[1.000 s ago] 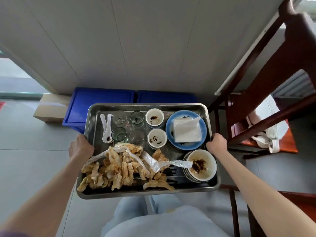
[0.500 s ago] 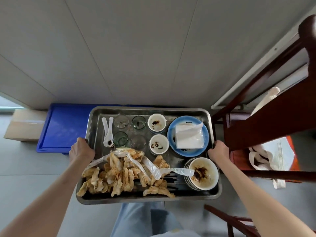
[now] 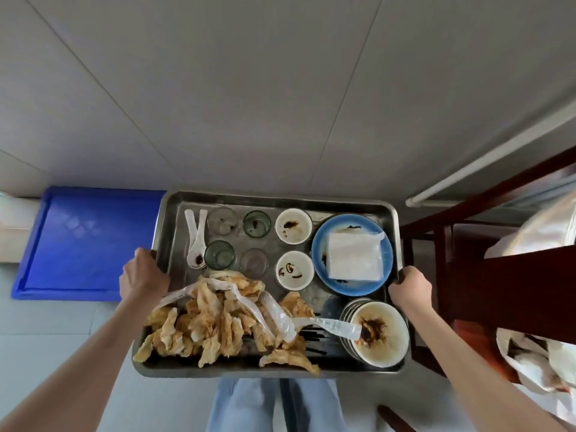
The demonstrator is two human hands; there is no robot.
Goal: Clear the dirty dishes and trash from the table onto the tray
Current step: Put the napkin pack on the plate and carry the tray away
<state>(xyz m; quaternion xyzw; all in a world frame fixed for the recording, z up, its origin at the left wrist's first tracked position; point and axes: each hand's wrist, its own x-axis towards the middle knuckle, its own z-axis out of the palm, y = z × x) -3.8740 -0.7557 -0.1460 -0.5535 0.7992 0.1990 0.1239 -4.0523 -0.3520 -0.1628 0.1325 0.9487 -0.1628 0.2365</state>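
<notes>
A person carries a metal tray [image 3: 170, 213] in the air, with both hands on its short sides. The left hand [image 3: 141, 277] grips the left rim, fingers curled over the edge and the back of the hand turned up. The right hand [image 3: 410, 288] grips the right rim the same way, knuckles up and fingers wrapped round the edge; the fingertips of both hands are hidden under the rim.

The tray is loaded. At its far left lie 2 white spoons [image 3: 195, 241] side by side, their bowls stained brown. Just right of them stand 4 small glasses [image 3: 238, 241] in a square, 2 clear and 2 greenish. Next come 2 small white cups [image 3: 293, 247], one behind the other, each with dark sauce marks inside. At the far right sits a blue plate [image 3: 318, 254] with a folded white napkin pack [image 3: 353, 258] lying on it. In the near right corner is a stack of bowls [image 3: 381, 333]; the top one is white and smeared with brown residue. A heap of crumpled, greasy paper napkins [image 3: 215, 322] fills the near left part, some pieces hanging over the near rim. A clear plastic wrapper [image 3: 274, 310] trails across the heap and ends in the top bowl.

Below the tray are the person's light blue trouser legs [image 3: 249, 403]. A blue crate lid [image 3: 78, 241] lies on the floor at left, and dark wooden furniture [image 3: 498, 282] stands at right.
</notes>
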